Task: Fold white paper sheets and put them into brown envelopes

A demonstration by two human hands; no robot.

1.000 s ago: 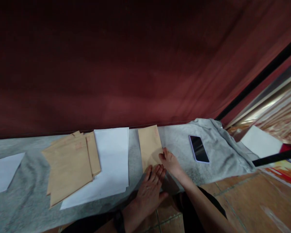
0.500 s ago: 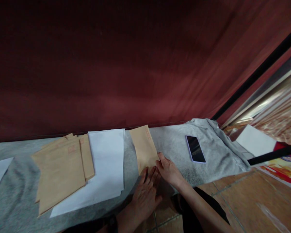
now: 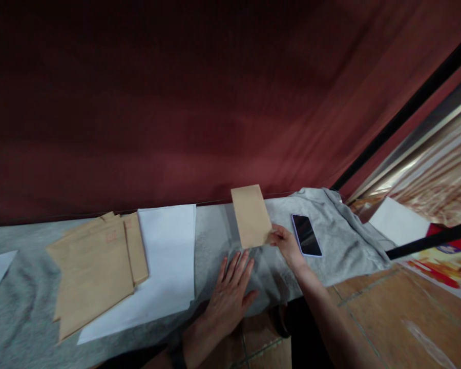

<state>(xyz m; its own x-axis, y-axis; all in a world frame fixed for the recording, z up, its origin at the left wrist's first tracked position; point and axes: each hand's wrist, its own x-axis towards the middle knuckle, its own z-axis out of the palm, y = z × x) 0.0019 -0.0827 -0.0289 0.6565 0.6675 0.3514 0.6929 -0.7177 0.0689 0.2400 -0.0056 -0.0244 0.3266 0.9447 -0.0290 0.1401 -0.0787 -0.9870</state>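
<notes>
the right hand [image 3: 286, 246] holds the brown paper envelope [image 3: 251, 215] by its lower right corner, pinched between thumb and fingers, and this envelope is raised over the grey cloth [image 3: 211, 236], before the dark red fabric [image 3: 215, 128]. the left hand [image 3: 231, 294] lies palm down with fingers spread, its fingertips just under the envelope's lower edge, though i cannot tell surely if they touch it. the smartphone [image 3: 306, 236] lies just beside the right hand, while at the left the pile of envelopes [image 3: 96, 271] partly covers the white paper sheets [image 3: 172, 256].
</notes>
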